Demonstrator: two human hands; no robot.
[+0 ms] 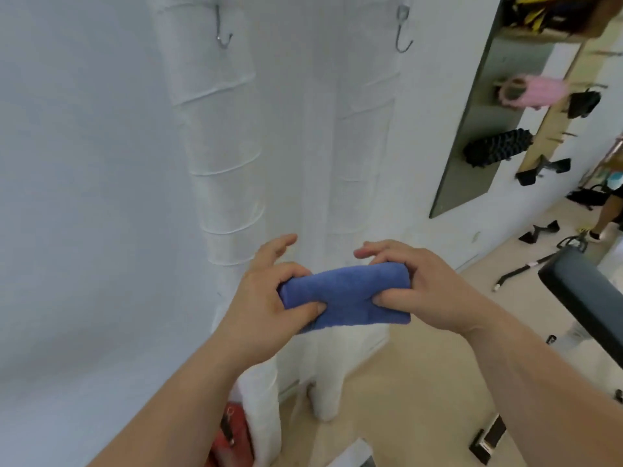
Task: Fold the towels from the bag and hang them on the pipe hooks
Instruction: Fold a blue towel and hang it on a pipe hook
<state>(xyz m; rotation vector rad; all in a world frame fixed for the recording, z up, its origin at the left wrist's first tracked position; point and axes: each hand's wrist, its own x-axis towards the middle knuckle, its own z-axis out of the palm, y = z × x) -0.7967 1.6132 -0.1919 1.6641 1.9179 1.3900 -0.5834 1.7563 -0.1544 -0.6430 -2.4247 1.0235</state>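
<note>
At the upper left of the frame a bare metal hook hangs in front of the left wrapped white pipe, with nothing on it. Low at the bottom left, beside the pipe's foot, something red shows, too cut off to name. In the lower middle the left hand pinches the left end of a blue towel, thumb on the near face and index finger curled over the top, the other fingers spread loose. The towel is already a compact folded bundle, held level in the air between both hands in front of the pipes. The right hand clamps its right end the same way, thumb pressed into the cloth. At the upper right centre a second bare hook hangs by the right pipe. Folding looks about finished; the next move likely calls for raising the bundle and draping it over a hook so it stays folded.
</note>
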